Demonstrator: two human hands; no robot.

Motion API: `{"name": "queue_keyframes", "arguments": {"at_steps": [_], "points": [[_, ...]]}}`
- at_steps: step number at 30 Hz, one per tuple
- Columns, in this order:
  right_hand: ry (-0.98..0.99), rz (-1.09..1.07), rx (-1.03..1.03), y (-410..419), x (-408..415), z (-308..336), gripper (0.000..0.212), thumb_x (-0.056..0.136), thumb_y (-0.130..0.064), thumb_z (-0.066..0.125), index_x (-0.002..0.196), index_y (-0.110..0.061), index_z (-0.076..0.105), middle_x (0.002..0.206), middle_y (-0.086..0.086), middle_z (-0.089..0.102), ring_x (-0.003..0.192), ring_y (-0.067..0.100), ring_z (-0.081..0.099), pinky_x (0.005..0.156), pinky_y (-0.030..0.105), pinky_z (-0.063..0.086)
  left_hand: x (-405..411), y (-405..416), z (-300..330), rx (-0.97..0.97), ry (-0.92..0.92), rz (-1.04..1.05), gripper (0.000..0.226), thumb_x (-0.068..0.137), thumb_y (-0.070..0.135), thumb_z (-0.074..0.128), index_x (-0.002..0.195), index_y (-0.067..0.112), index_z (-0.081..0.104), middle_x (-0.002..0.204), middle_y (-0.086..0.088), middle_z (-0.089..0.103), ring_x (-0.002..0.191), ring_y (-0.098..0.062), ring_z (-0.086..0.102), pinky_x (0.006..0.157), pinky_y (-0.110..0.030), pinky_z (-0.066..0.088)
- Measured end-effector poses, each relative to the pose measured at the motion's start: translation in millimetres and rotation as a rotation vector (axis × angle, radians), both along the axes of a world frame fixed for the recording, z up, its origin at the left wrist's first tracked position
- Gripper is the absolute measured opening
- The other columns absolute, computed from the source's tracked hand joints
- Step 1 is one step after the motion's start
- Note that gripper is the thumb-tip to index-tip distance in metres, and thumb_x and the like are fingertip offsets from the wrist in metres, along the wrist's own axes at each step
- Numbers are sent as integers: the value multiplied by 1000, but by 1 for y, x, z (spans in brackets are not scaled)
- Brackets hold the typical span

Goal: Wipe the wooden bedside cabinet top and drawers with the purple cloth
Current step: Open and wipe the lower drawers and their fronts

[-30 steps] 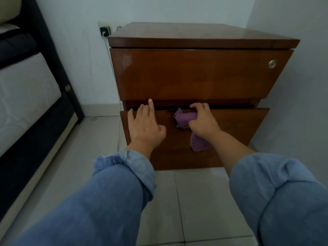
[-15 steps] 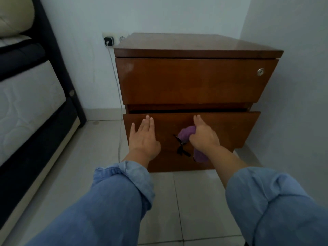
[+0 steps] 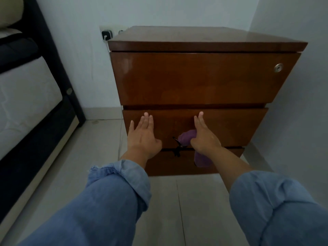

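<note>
The wooden bedside cabinet point(image 3: 204, 77) stands in the corner, its bare top point(image 3: 209, 37) glossy. Its drawer fronts all look pushed in. My left hand point(image 3: 142, 135) lies flat on the middle drawer front point(image 3: 236, 126), fingers stretched out, holding nothing. My right hand point(image 3: 204, 137) also presses flat against that drawer, with the purple cloth point(image 3: 187, 137) pinned under the palm. Part of the cloth hangs below my wrist over the bottom drawer point(image 3: 170, 164). A black tag or loop of the cloth point(image 3: 177, 150) dangles between my hands.
A bed with a dark frame point(image 3: 53, 68) and white mattress point(image 3: 23, 103) runs along the left. A wall socket with a plug point(image 3: 106, 34) and a cable point(image 3: 120, 135) sits behind the cabinet's left side. The right wall point(image 3: 292, 103) is close. Tiled floor point(image 3: 99, 139) lies between.
The middle drawer, slightly open a second ago, is now pushed shut. My hands slid from its top edge down onto its front. My head drew back a little.
</note>
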State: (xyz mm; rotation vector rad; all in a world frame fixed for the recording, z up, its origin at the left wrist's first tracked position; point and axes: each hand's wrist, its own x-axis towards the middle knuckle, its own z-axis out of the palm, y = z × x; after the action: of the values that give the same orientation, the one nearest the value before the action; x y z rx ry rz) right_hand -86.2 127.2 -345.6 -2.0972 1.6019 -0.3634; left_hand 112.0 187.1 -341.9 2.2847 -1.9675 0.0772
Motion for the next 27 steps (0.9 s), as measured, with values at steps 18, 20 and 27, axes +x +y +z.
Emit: {"name": "queue_keyframes", "arguments": {"at_steps": [18,20,27], "points": [[-30,-65,-691,3,111,-9,45,93,-10,46,137,-20,48,141,-2,50,126,26,40,98,36,34,48,19,-60,-11,76,60,89,86,34,47,150,14,-13,158,-4,-20,146,-16,-12,114,-41,-11],[-38,-72,-723,2,125,-5,45,89,-9,50,133,-19,52,136,-1,54,120,27,43,91,35,36,52,18,-64,-2,67,44,91,84,35,47,150,14,-12,157,-3,-22,146,-15,-12,113,-41,-13],[-55,224,-620,10,147,12,52,84,-1,50,132,-20,53,135,-1,55,117,27,43,92,38,38,54,16,-61,13,127,23,88,77,32,52,152,23,5,161,1,1,147,-13,-2,115,-43,-11]]}}
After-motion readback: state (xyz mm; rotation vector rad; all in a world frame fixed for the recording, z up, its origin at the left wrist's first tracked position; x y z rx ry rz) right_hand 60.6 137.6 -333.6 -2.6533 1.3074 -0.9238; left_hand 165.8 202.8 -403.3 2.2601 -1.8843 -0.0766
